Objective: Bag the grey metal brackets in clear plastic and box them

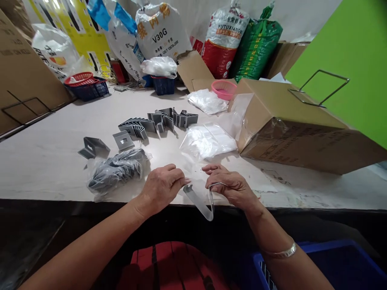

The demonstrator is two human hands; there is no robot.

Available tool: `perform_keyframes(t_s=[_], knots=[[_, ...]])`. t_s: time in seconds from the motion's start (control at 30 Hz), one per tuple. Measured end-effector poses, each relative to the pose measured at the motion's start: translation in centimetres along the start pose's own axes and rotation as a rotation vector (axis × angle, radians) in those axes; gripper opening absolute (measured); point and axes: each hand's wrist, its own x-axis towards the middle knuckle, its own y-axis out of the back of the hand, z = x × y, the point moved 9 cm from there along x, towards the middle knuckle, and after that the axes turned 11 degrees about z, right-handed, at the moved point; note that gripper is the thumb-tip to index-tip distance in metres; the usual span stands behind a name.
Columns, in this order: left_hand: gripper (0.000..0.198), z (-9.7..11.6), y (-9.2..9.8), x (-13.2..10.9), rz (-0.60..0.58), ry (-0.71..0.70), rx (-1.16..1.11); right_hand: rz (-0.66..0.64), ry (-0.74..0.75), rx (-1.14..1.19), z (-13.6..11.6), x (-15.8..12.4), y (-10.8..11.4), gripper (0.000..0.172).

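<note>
- Left hand (161, 186): fingers closed, pinching one end of the bent metal bracket (199, 203), over the desk's (54, 161) near edge.
- Right hand (232, 187): pinching the other end.
- Advised: grip both ends firmly, fingers off the sharp edges.

white sack (163, 30): "V30G", "GB/T 12670" | red-and-white sack (225, 40): "VUTUXIANGMI" | other print: too small to read
</note>
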Motion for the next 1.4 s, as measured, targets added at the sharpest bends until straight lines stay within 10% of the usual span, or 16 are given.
perform_keyframes(t_s=[0.33,0.57,0.73,0.93,1.07,1.27,1.4], knots=[[0.028,1.3,0.0,-0.5,0.003,0.026,-0.197,-0.049,-0.025,-0.441,-0.8,1.1,-0.6,0.017],[0.032,-3.3,-2.3,-2.4,0.017,0.727,-0.776,0.228,-0.093,-0.314,-0.6,1.3,-0.6,0.019],[0.036,-6.0,-2.5,-3.6,0.111,0.961,-1.046,0.353,-0.477,0.082,4.4,-1.9,-1.5,0.031],[0.035,-6.8,-3.3,-4.4,0.095,0.977,-1.145,0.443,-0.649,0.629,5.9,-3.0,-4.7,0.024],[0.034,-7.8,-3.0,-4.7,0.19,0.882,-0.984,0.536,-0.71,0.536,6.0,-3.7,-4.8,0.022],[0.033,-5.5,0.1,-3.2,0.267,0.364,-0.34,0.626,-0.673,0.478,6.6,-3.0,-3.2,0.023],[0.032,-5.2,0.7,-2.8,0.29,0.335,-0.296,0.507,-0.703,0.458,7.7,-2.7,-3.8,0.026]])
